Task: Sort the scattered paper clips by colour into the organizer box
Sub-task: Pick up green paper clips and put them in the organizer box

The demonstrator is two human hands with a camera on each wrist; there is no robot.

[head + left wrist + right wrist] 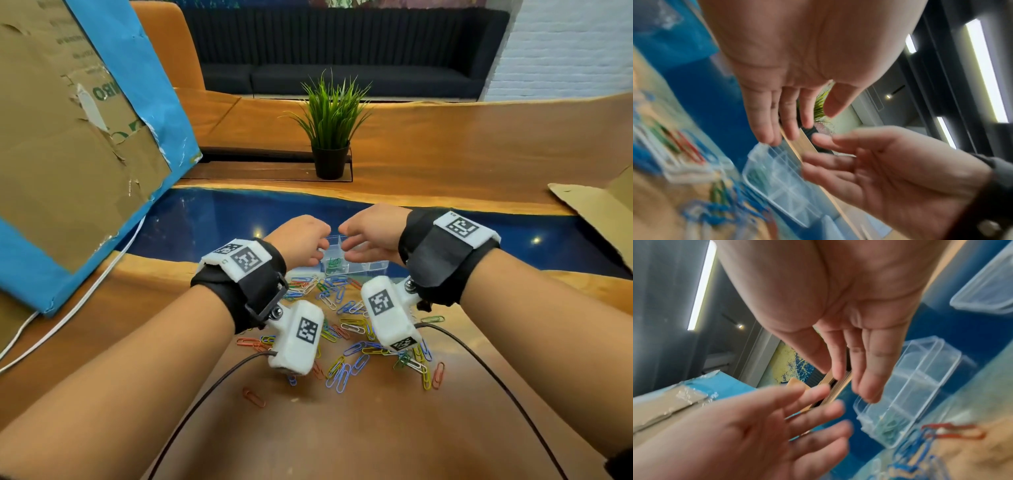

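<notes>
A clear plastic organizer box (356, 265) (777, 181) (908, 386) with dividers stands on the blue strip of the table. Green clips (333, 264) lie in its near-left compartment. Both my hands hover just above it, palms facing each other. My left hand (308, 245) (789, 123) has straight, relaxed fingers and holds nothing. My right hand (363, 245) (855, 374) is likewise spread and empty. Many coloured paper clips (346, 329) lie scattered on the wood between my wrists, nearer to me than the box.
A potted green plant (330, 126) stands behind the box. A torn cardboard sheet on blue board (78, 137) leans at the left, with a white cable below it. Another cardboard flap (599, 212) lies at the right. A clear lid (986, 287) lies beside the box.
</notes>
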